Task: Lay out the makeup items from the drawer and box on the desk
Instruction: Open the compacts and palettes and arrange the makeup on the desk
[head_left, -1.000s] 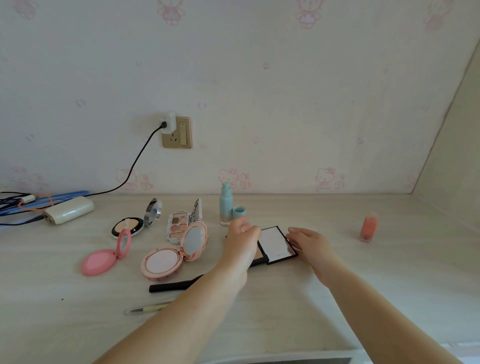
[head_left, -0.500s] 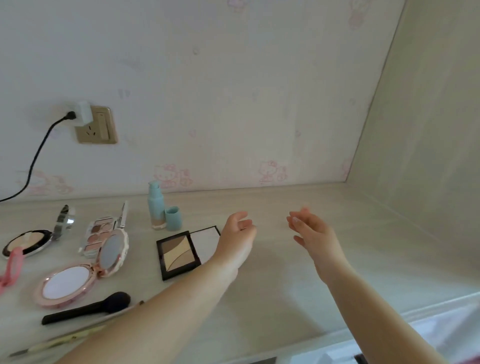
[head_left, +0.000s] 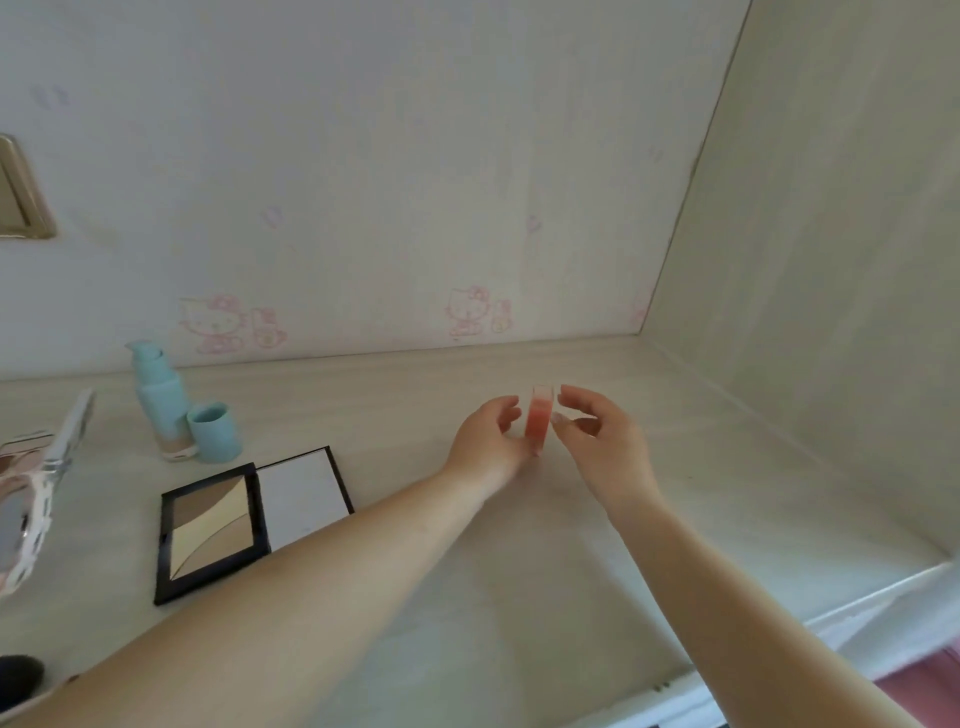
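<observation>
Wallpaper (head_left: 415, 156), pale with faint pink cartoon cats, fills the upper half of the frame, and a pale wood-grain side panel (head_left: 831, 260) closes off the right. Below them spreads the light wood-grain tabletop (head_left: 597, 545), running from the left edge to the lower right of the frame.

Two bare forearms reach up from the bottom edge toward the centre. The left hand (head_left: 485, 441) and the right hand (head_left: 597, 441) meet around a small clear tube of coral-pink liquid (head_left: 536, 423), which stands upright just right of centre, its base hidden, so whether it touches the tabletop cannot be told. The left grip curls its fingers against the tube's lower left side; the right grip sets its fingertips against the upper right side. Both grips appear to pinch the tube between them.

Left of centre lies an open black square palette (head_left: 213, 530) with beige and brown powders, its white-looking lid (head_left: 301, 496) folded flat beside it. Behind it, near the wall, stands a pale blue pump bottle (head_left: 161, 410) with its round blue cap (head_left: 214, 431) just beside it. At the left edge, cut off by the frame, sits an open mirrored compact (head_left: 26, 519), with the tilted lid of another palette (head_left: 72, 431) above it. A dark brush head (head_left: 21, 675) shows in the lower left corner, and a brass-coloured wall plate (head_left: 21, 197) in the upper left.
</observation>
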